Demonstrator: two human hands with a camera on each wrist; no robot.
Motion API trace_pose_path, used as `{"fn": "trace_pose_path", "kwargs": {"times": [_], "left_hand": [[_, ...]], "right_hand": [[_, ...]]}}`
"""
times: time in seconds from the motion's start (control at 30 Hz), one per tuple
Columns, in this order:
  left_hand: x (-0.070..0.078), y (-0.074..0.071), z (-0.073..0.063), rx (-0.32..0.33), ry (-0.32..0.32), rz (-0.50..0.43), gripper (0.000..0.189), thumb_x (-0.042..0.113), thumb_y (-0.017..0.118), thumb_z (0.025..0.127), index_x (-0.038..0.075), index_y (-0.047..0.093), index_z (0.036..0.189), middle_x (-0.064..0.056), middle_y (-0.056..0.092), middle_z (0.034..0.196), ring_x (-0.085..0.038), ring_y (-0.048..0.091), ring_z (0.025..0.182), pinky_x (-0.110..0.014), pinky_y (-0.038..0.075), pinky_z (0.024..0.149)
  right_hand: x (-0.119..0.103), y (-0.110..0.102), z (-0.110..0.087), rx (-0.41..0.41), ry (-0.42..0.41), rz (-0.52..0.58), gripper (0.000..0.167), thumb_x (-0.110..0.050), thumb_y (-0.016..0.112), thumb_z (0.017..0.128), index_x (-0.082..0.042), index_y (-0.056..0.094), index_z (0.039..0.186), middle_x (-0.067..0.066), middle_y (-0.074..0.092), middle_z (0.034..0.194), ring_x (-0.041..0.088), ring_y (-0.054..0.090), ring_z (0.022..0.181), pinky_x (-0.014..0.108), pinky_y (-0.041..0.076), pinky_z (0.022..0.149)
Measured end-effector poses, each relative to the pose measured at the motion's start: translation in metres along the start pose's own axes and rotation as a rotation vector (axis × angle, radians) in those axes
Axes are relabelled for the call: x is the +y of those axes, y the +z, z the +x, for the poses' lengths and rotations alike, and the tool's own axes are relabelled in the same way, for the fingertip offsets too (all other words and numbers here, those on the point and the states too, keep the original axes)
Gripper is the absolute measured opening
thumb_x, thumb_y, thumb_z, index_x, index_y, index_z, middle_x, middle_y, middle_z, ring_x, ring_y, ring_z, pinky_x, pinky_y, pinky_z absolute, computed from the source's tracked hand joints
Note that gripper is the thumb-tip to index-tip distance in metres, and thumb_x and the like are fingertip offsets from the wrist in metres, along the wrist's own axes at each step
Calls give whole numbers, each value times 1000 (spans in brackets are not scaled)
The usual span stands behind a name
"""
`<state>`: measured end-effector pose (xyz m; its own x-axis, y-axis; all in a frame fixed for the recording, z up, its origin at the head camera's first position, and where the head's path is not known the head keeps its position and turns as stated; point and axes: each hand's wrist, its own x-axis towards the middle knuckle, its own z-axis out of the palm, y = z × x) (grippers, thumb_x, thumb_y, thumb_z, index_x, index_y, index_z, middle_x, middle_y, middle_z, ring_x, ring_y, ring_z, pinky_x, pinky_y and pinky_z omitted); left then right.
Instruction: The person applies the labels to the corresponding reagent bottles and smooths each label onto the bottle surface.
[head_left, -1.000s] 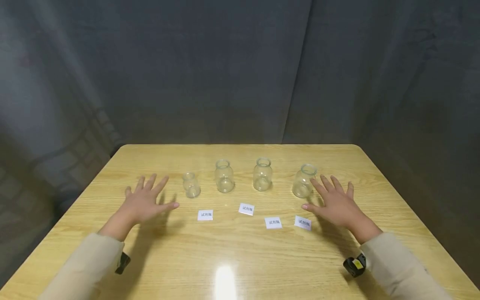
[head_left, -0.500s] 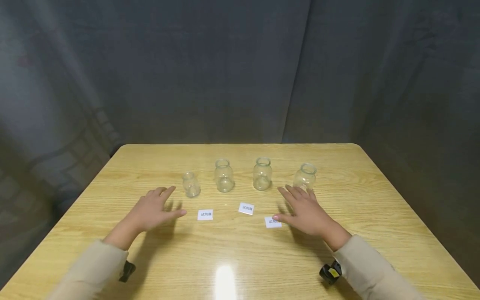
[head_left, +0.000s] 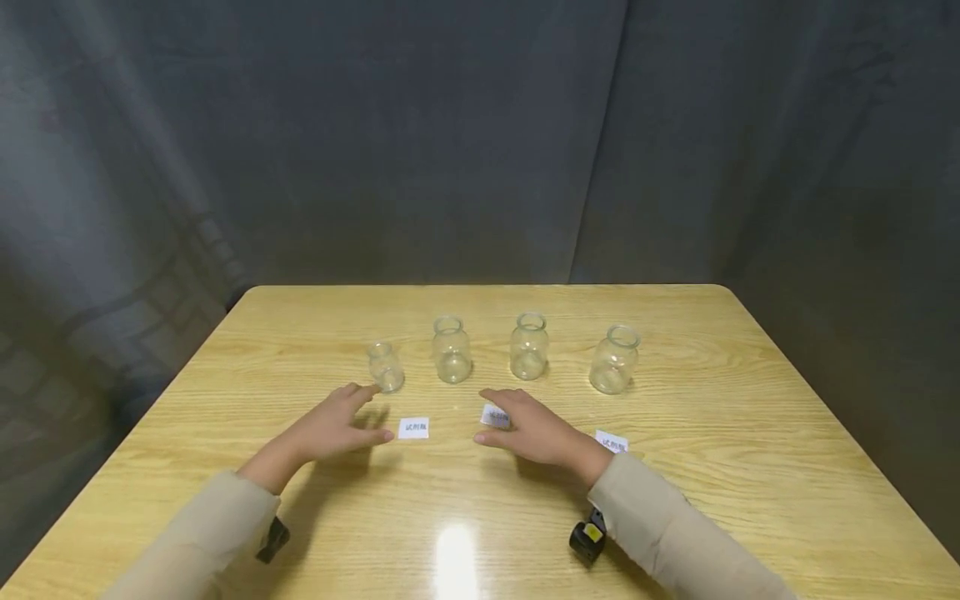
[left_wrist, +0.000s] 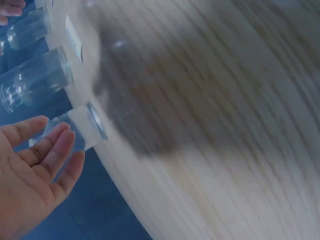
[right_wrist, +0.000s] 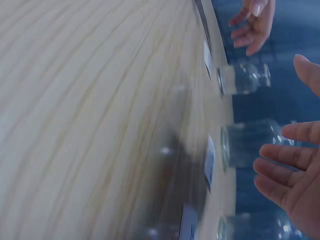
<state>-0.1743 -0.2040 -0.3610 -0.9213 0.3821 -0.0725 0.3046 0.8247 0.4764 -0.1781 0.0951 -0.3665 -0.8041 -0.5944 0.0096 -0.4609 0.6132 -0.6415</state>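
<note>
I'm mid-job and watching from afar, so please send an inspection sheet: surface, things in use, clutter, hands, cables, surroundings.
Surface: wooden table, with a bright glare near the viewer.
Things in use: four glass jars standing in a row, one smaller; white cards lie in front, some partly hidden by the right arm.
Clutter: nothing seen.
Left hand: holds nothing; near the smallest jar, contact unclear.
Right hand: holds nothing; partly covers a card in the head view.
Cables: nothing seen.
Surroundings: dark curtain behind the table.
</note>
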Motion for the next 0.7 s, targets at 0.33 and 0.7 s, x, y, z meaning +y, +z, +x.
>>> {"fn": "trace_pose_path", "kwargs": {"times": [0.33, 0.7], "left_hand": [[-7, 14, 18, -45, 95, -89, 54, 28, 63, 77, -4, 45, 116, -15, 51, 100, -29, 50, 91, -43, 44, 76], [-8, 30, 31, 6, 113, -70, 33, 15, 68, 72, -2, 56, 97, -3, 49, 84, -17, 47, 77, -31, 44, 68]], "right_hand": [[-11, 20, 41, -115, -34, 60, 47, -28, 57, 82, 1, 47, 118, 13, 52, 114, 23, 51, 101, 32, 41, 85], [-19, 41, 80, -158, 0, -5, 33, -18, 62, 79, 1, 55, 105, 6, 60, 94, 15, 55, 86, 24, 44, 74]]}}
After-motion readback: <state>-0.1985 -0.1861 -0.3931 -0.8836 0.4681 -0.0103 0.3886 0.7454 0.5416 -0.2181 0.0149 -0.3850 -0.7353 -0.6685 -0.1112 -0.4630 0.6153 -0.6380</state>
